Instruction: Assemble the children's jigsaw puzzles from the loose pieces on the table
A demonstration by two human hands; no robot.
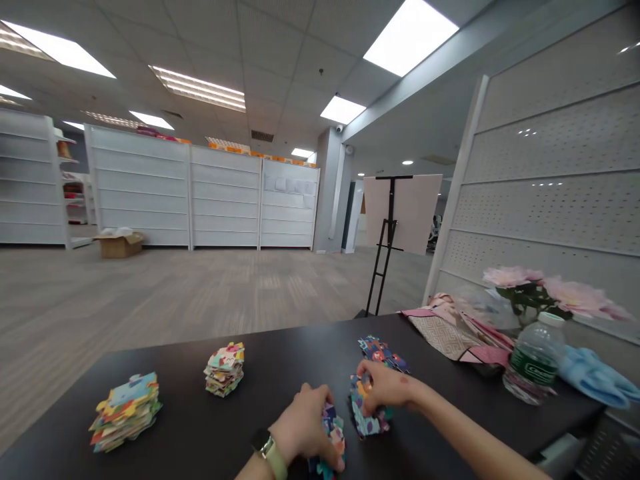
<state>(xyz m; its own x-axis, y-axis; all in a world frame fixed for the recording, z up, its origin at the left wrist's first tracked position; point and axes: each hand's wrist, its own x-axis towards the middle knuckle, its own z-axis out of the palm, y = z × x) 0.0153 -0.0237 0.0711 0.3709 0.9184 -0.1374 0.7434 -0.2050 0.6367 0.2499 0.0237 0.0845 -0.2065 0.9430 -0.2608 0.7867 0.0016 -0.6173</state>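
Observation:
My left hand [309,421], with a watch on its wrist, curls over a pile of dark, colourful jigsaw puzzle pieces [334,427] near the table's front edge. Its thumb and fingers close round the sides of that pile. To the right, my right hand [386,385] grips a teal and orange stack of puzzle pieces [367,417] from above, its fingers covering part of the top. Just behind it lies another heap of blue and red puzzle pieces [383,352]. Two lighter stacks stand on the left: a pale yellow-and-red stack [225,369] and a larger blue-and-yellow stack [127,410].
On the right of the dark table [280,353] are a water bottle [536,360], pink flowers [575,297], a folded pink-edged cloth [455,333] and a blue cloth [597,377]. Beyond stand an easel [383,253], white shelving [225,200] and a cardboard box [120,245].

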